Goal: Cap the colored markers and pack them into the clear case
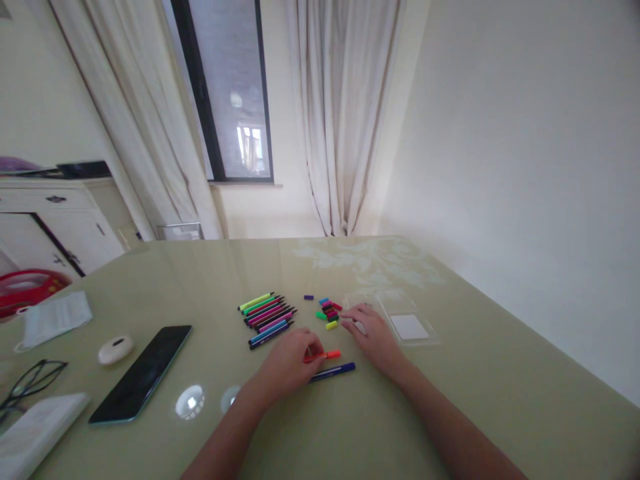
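My left hand [290, 363] has its fingers closed on an orange felt-tip marker [332, 355], which points to the right. Just in front of that hand lies a dark blue marker [340, 370] with its cap on. My right hand [370, 330] reaches over the table beside a small pile of loose marker caps [329, 308] in several colours; its fingers are apart and I see nothing between them. A yellow cap [331, 325] lies near its fingertips, and a dark purple cap [309, 297] sits off to the left. Uncapped markers [267, 318] lie in a slanting row beyond my left hand.
A clear plastic case [431, 337] with a white card [409, 327] lies right of my right hand. On the left are a phone [143, 373], a round white case [115, 350], glasses [35, 383], a face mask [57, 319] and a white box [43, 430]. A wall borders the table's right side.
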`<state>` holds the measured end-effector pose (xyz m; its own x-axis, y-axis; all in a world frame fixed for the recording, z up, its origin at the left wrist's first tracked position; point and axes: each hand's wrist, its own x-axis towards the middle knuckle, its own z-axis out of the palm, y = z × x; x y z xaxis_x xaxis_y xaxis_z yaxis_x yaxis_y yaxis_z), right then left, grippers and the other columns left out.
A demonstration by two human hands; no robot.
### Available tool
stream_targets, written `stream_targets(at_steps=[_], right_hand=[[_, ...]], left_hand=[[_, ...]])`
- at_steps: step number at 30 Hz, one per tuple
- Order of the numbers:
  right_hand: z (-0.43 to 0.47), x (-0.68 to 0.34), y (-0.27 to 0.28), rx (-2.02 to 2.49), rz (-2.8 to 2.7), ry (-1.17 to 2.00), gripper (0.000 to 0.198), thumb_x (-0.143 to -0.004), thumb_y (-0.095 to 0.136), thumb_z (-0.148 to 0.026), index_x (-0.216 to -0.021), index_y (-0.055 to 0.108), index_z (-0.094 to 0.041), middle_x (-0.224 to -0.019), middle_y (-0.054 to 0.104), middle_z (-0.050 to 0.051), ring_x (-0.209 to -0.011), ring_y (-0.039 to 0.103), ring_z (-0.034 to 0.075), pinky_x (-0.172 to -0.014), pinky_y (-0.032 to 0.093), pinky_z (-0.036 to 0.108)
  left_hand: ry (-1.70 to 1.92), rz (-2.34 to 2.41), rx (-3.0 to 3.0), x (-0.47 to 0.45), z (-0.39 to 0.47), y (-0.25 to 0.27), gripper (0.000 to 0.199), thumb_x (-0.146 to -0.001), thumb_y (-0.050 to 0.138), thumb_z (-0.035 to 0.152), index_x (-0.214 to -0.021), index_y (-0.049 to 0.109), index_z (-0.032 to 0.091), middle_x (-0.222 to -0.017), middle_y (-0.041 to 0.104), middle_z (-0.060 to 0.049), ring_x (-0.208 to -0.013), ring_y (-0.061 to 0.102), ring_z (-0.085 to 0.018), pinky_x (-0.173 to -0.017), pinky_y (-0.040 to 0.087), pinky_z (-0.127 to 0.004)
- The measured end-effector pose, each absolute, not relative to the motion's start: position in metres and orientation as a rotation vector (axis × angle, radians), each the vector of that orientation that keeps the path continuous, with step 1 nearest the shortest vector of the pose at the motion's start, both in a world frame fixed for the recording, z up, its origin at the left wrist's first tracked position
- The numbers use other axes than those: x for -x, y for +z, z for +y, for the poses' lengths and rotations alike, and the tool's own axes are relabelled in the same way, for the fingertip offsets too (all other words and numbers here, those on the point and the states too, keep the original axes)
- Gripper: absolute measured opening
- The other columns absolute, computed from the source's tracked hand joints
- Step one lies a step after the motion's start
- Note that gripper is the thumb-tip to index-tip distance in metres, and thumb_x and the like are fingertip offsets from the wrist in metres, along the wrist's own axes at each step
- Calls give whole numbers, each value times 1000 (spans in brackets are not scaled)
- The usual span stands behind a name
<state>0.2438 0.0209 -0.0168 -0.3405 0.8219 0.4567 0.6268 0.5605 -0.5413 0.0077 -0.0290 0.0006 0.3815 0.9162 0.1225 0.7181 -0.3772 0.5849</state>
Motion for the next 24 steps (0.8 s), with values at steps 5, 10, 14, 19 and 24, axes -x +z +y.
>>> stream_targets(at_steps=[5,10,14,19,24], right_hand=[[31,-231,-9,1237,-2201,94,20,-103,56,-25,-108,75,-24,-110,70,7,-104,61,22,-94,44,35],[64,-201,7,1458,-2333,-1,22,-103,56,-26,-107,77,-22,-111,71,8,-107,61,22,-93,43,32],[83,-175,11,1604,-2412,-6,21,-98,60,-25,-105,79,-21,-110,74,10,-105,64,23,-89,45,31],[90,-159,10,1659,-2417,-12,25,-93,56,-14,-91,81,-18,-96,77,14,-96,67,25,-83,45,33],[95,-158,10,1609,-2408,16,19,-93,60,-15,-91,79,-19,-100,76,13,-103,65,26,-88,44,34]], left_hand=[[603,1390,-2120,1,-21,6,21,-92,64,38,-92,79,22,-91,74,-3,-84,65,-19,-75,46,-28],[615,2033,-2098,28,-8,6,19,-97,55,21,-95,74,20,-104,74,-8,-101,66,-25,-88,46,-34],[417,2233,-2078,41,-5,6,18,-99,54,22,-94,72,22,-107,73,-8,-105,66,-27,-88,47,-37],[419,2197,-2098,41,-4,4,17,-99,57,24,-100,74,23,-108,73,-7,-106,66,-27,-89,49,-37],[431,2185,-2114,42,-2,-3,17,-97,59,24,-98,76,22,-107,71,-9,-108,66,-29,-90,49,-39]])
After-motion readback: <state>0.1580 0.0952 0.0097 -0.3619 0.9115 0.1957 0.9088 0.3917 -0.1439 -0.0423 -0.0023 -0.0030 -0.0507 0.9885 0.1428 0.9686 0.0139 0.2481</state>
